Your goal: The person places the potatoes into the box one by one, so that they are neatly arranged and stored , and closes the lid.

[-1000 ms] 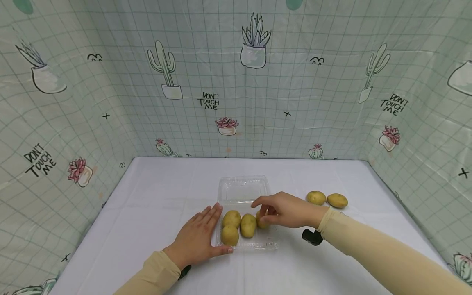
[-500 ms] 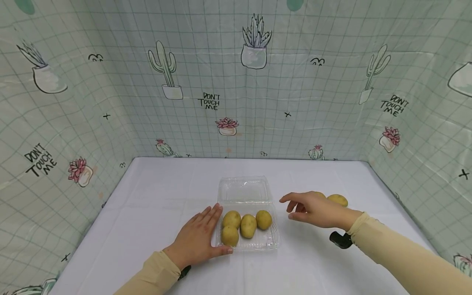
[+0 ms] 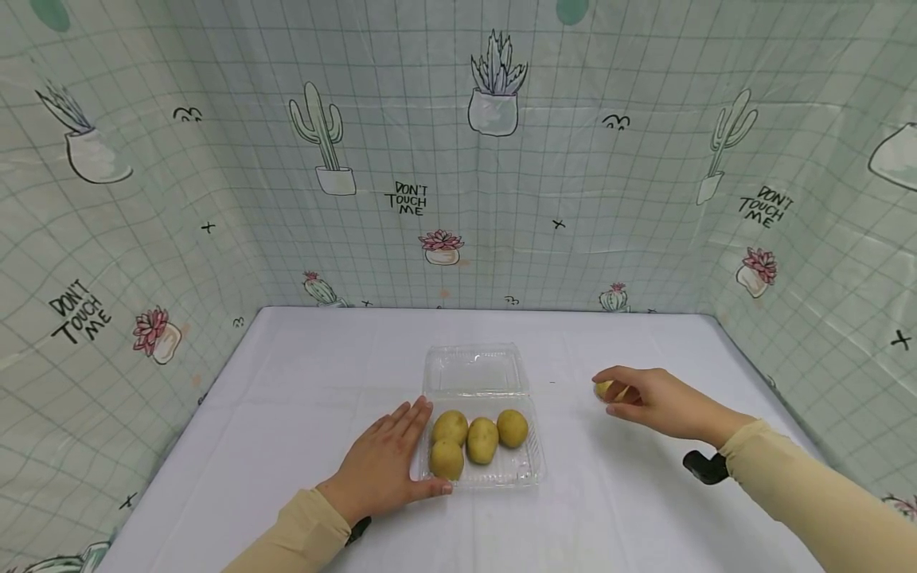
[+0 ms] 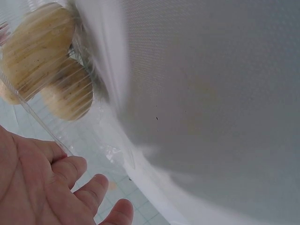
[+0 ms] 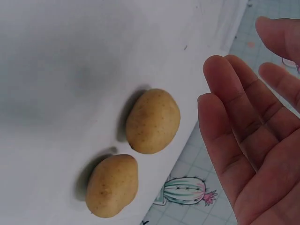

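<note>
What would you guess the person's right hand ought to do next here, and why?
Probably lower and close the fingers round the nearer loose potato. The right hand hovers open above two potatoes on the white table, touching neither in the wrist view. Four potatoes already lie in the clear tray, which the left hand steadies, and room remains.

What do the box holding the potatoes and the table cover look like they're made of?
The clamshell box looks like thin clear plastic, glossy: the potatoes show through its ribbed wall in the left wrist view. The table cover looks like white woven cloth, matte, with a fine weave and soft creases; it could be coated fabric.
</note>
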`<state>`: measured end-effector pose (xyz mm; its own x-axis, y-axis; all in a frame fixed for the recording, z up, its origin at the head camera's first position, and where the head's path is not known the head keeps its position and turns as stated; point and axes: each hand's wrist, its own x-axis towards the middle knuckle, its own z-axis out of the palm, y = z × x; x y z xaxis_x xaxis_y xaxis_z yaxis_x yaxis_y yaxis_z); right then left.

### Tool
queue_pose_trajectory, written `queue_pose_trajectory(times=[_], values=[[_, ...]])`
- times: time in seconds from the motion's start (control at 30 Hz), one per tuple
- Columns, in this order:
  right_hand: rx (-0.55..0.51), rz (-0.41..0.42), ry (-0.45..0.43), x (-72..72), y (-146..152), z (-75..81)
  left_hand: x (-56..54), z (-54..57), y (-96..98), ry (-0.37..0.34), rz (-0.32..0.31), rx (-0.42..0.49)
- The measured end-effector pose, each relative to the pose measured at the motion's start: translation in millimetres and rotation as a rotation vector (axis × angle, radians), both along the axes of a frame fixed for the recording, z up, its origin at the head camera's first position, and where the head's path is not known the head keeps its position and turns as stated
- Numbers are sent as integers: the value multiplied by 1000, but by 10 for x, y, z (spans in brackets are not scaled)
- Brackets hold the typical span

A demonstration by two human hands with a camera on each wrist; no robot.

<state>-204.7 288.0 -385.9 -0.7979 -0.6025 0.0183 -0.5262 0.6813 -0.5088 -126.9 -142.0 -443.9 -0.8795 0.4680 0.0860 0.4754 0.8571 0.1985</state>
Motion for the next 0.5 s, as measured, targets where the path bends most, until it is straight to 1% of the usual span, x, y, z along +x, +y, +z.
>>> queue_pose_trajectory(times=[0.1,0.27,0.5], values=[[-4,-10,19,-12,70,-18,0,2,0,1,1,-6],[14,-50,34,-49,160,-54,-4,-6,-3,2,6,-16],[21,-86,54,-122,251,-142,-3,-9,2,2,6,-20]])
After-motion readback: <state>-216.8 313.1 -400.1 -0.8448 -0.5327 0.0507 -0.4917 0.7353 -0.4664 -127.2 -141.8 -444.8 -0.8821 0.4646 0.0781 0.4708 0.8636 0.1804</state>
